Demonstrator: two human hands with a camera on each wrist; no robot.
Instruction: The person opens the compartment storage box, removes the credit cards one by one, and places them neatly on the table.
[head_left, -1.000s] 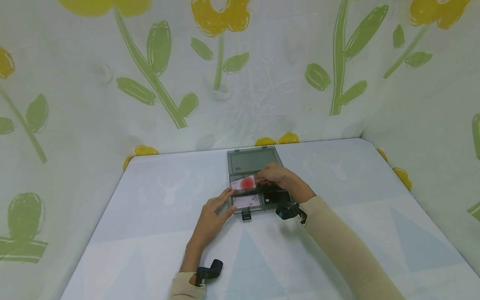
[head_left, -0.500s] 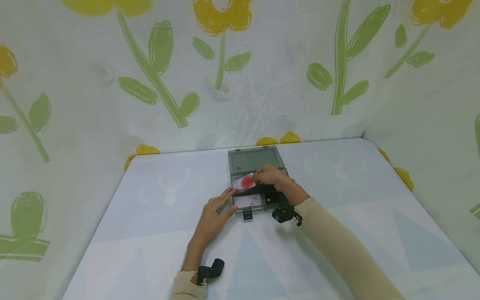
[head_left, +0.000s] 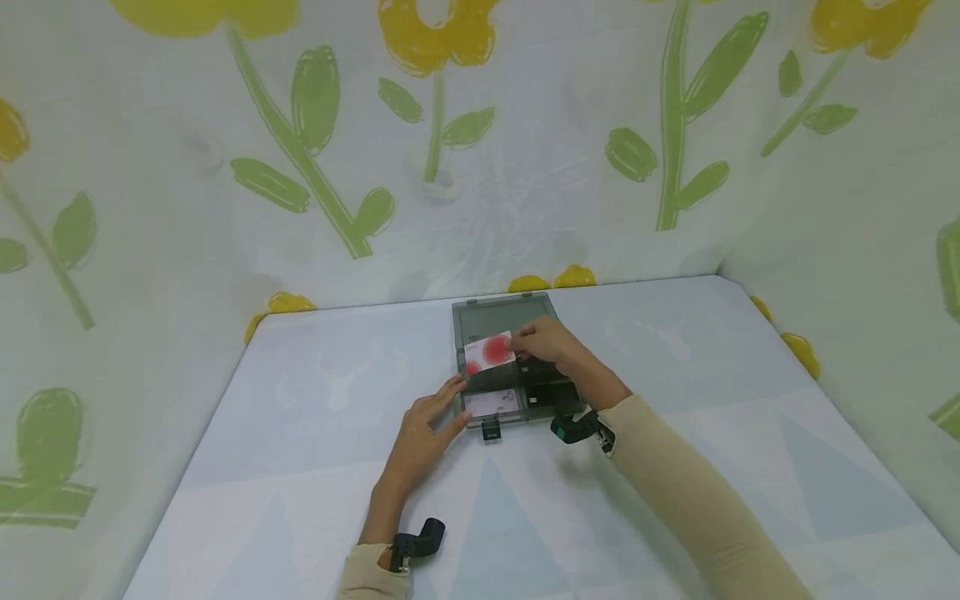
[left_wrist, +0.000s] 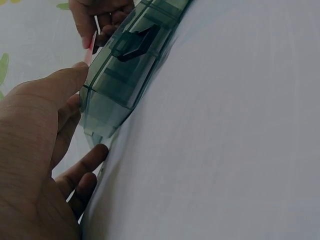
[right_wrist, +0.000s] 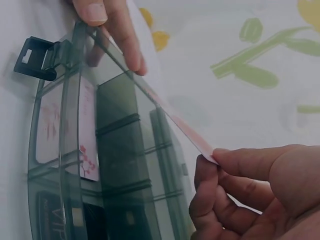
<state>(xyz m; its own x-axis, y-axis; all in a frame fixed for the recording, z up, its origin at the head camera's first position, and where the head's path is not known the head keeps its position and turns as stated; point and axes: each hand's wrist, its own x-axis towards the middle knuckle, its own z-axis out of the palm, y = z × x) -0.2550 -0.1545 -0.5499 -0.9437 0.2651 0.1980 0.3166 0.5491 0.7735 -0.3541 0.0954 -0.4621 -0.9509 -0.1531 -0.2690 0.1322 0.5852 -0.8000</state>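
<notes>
A translucent grey-green plastic storage box (head_left: 459, 408) lies near the table's far edge, its lid (head_left: 498, 318) folded back. My right hand (head_left: 551, 342) pinches the right end of a white card with red dots (head_left: 489, 351) between thumb and fingers, tilted above the box's back left compartment. In the right wrist view the card (right_wrist: 187, 131) appears nearly edge-on. My left hand (head_left: 420, 433) holds the front left corner of the box, thumb and fingers on either side. A pale pink card with a flower print (head_left: 491, 403) lies in the front left compartment.
Dark cards (head_left: 553, 394) sit in the front right compartment; "VIP" shows on one in the right wrist view. A black latch (head_left: 491, 430) sticks out from the box's front. The white patterned table (head_left: 330, 400) meets a flower-printed cloth wall (head_left: 525, 208) behind.
My right hand has lifted the red-dotted card up and back from the left compartment, showing more of its face. My left hand stays at the box's left corner.
</notes>
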